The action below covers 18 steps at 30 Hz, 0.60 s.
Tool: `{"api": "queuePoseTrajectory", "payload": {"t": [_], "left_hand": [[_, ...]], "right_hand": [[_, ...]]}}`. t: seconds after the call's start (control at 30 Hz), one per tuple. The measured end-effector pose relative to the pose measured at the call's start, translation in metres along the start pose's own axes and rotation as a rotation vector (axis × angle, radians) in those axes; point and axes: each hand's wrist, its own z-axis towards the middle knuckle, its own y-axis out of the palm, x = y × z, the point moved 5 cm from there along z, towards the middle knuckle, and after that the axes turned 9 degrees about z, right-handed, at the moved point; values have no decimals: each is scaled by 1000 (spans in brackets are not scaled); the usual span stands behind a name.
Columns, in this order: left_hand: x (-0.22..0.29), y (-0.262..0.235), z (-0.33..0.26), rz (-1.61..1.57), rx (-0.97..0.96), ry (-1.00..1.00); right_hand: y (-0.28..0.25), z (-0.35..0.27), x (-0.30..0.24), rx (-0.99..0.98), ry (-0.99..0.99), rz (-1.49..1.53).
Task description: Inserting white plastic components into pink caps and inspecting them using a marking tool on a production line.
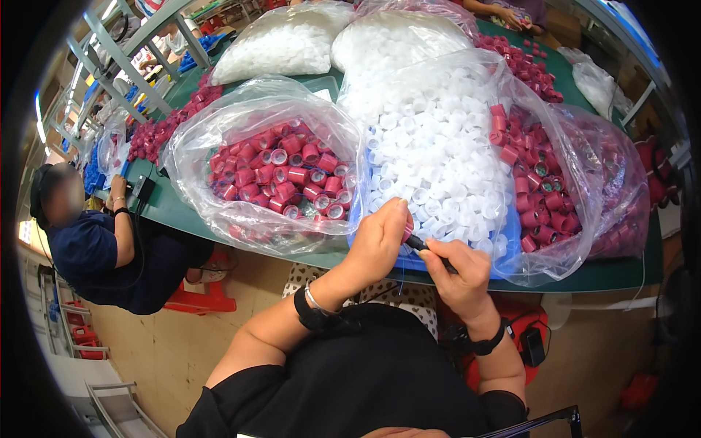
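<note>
My left hand [377,239] is closed around a dark red cap [407,232], mostly hidden by the fingers. In my right hand [465,274] is a slim black pen-like tool [417,243], its tip meeting the cap. Both hands are above the table's near edge, in front of a heap of white translucent caps [431,168] spilling from a clear bag into a blue tray [514,252]. To the left, an open clear plastic bag [191,157] holds red caps [281,175] with pale insides. More red caps [539,212] fill another clear bag at right.
Full bags of white caps [281,47] stand behind on the green table [175,208]. Loose red caps [164,131] lie at the far left, others [527,66] at the far right. A co-worker [87,244] sits at left; another person's hands [511,16] show at the back.
</note>
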Motion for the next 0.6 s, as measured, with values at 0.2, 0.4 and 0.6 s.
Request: {"api": "queuePoseTrajectory", "payload": {"t": [0.2,0.4,0.6], "left_hand": [[-7,1,0,32,-1,56],[-32,4,4,-1126,-175,-435],[-30,9,5,-1284,-315,-426]], "right_hand": [[-2,-6,9,70,358,272],[-12,8,-16,13,-175,-180],[-18,-4,5,155,3,-70]]}}
